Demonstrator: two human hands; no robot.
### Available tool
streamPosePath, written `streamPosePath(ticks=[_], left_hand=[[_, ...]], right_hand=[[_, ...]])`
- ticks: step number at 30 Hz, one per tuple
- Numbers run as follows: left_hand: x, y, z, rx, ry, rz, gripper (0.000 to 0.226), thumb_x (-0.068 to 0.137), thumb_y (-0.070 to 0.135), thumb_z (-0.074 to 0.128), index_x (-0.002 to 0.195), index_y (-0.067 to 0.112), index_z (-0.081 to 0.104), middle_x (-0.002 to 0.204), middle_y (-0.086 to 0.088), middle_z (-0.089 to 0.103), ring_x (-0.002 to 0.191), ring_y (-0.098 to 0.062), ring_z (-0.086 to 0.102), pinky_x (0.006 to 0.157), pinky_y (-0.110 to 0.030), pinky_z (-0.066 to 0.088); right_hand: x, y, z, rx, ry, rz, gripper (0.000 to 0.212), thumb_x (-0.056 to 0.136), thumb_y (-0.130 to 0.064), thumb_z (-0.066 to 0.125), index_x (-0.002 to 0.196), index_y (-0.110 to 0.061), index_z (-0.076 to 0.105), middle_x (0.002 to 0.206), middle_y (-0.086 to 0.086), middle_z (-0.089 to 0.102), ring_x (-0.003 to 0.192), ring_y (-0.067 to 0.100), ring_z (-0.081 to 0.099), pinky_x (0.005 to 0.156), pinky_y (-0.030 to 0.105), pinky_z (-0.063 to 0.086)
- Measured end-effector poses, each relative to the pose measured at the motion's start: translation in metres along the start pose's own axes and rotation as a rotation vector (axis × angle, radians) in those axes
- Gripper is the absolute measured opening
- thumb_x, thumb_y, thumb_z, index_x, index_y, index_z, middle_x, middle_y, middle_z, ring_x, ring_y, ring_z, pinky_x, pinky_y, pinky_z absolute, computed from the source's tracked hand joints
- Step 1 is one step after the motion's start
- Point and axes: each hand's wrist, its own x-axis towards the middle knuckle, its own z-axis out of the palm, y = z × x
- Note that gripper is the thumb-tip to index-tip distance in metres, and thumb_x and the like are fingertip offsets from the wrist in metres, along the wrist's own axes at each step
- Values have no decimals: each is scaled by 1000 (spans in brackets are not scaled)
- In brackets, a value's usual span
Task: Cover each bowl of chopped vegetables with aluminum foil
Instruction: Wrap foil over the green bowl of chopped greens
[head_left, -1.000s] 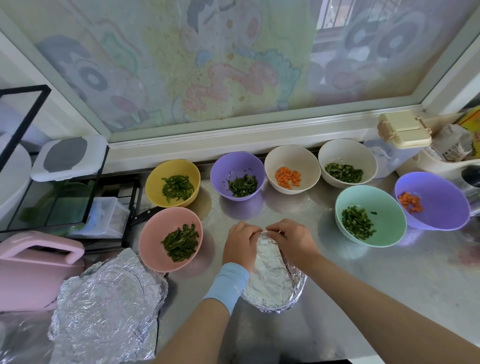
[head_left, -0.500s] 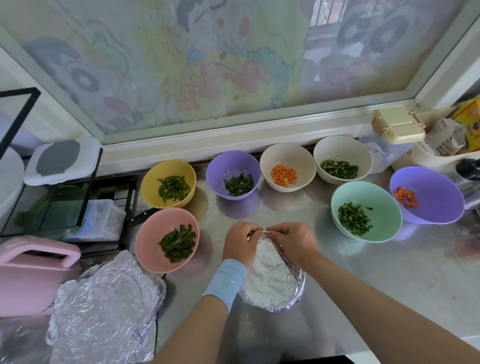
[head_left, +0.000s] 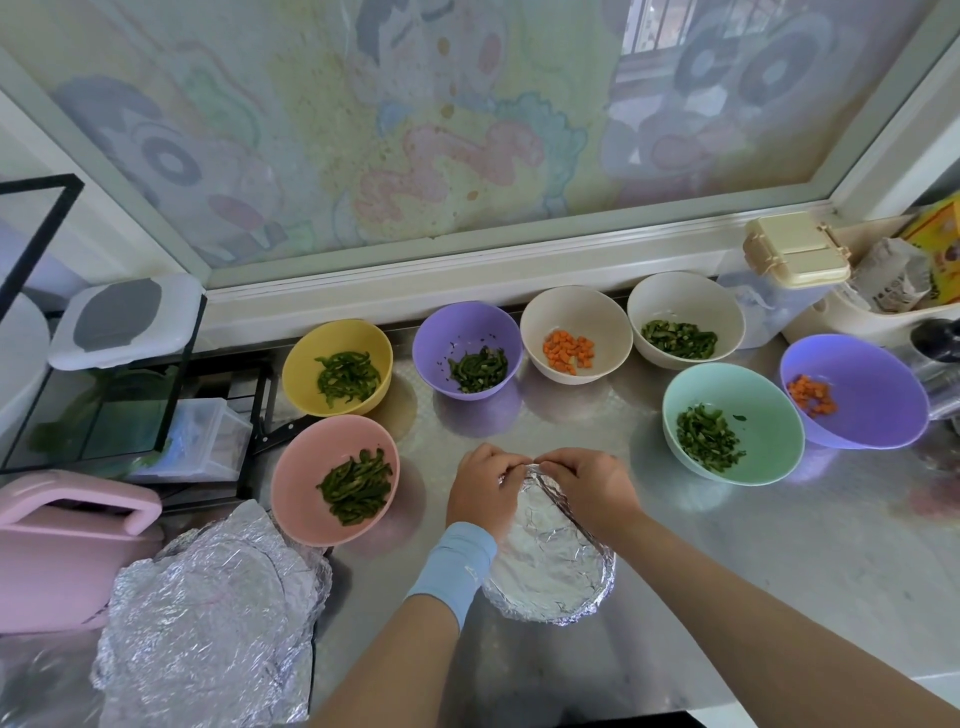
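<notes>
Pinching the foil (head_left: 551, 564) at the far rim of the nearest bowl on the counter (head_left: 753, 571), the left hand (head_left: 483, 488) and right hand (head_left: 584, 486) were curled tight (thin stuff!), so a hard tug could have torn it.

Crinkled silver foil-covered bowl (head_left: 550, 566), pink bowl (head_left: 306, 467) left of it, yellow bowl (head_left: 311, 358) behind-left of it, mint-green bowl (head_left: 763, 410) right of it, pale blue wristband (head_left: 452, 566) beside it

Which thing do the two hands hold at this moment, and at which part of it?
Both the left hand and the right hand pinch the aluminum foil at its far edge, where it wraps over the rim of the covered bowl.
</notes>
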Motion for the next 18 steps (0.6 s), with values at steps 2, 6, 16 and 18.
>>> streamPosePath(ticks=[2,6,16,18], left_hand=[[-1,0,1,8,0,-8,19,97,22,54,98,25,73,95,11,56,100,-9,46,83,-18,36],[-9,1,6,59,67,-44,19,99,19,49,97,21,68,100,6,54,101,-12,46,89,-27,42],[-2,2,1,-31,-18,18,19,94,19,58,99,24,76,91,7,55,93,-10,53,81,-18,42],[-3,1,1,-50,-12,-7,19,94,18,59,99,23,76,88,7,52,88,-10,56,78,-15,40]], right_hand=[[0,1,-1,-7,-13,-3,10,90,-33,68,94,-32,77,86,-18,73,84,-1,64,78,17,48],[-4,5,-3,54,-39,45,7,88,-37,69,90,-33,74,80,-16,72,77,-1,64,72,18,49],[3,8,-2,72,-90,34,9,87,-33,71,91,-36,78,81,-21,73,82,-3,65,78,19,50],[2,9,-3,59,-105,29,12,88,-34,69,96,-36,77,86,-21,73,86,-3,66,82,20,51]])
